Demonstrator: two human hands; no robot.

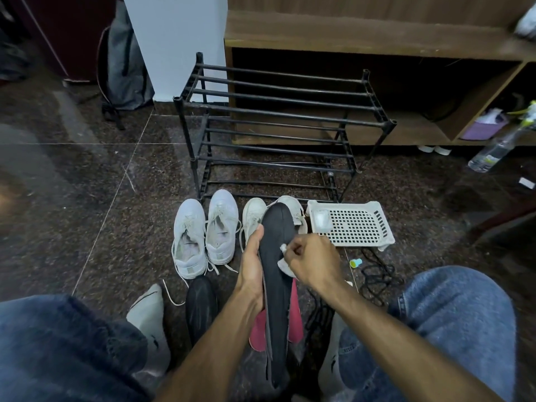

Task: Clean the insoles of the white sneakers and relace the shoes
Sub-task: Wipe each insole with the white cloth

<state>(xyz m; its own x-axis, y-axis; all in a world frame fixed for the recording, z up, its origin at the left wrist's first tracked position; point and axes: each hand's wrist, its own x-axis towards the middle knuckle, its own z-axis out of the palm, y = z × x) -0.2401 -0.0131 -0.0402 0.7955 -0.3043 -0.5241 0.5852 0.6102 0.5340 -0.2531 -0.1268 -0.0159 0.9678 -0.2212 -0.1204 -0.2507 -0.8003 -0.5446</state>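
Observation:
My left hand [251,264] grips a long black insole [276,274] along its left edge, holding it upright over my lap. My right hand [314,261] pinches a small white cloth [282,264] against the insole's right side. A second black insole [200,304] lies on the floor to the left, and a pink insole [296,311] shows behind the held one. Two pairs of white sneakers stand on the floor ahead: one pair [203,233] at the left, the other [255,216] partly hidden behind the insole.
A black metal shoe rack [275,126] stands ahead against a wooden shelf unit [377,33]. A white perforated tray [352,224] holds a small clear cup. A small teal cap [356,262] and black laces [377,278] lie on the dark tiled floor. A spray bottle [493,152] stands at right.

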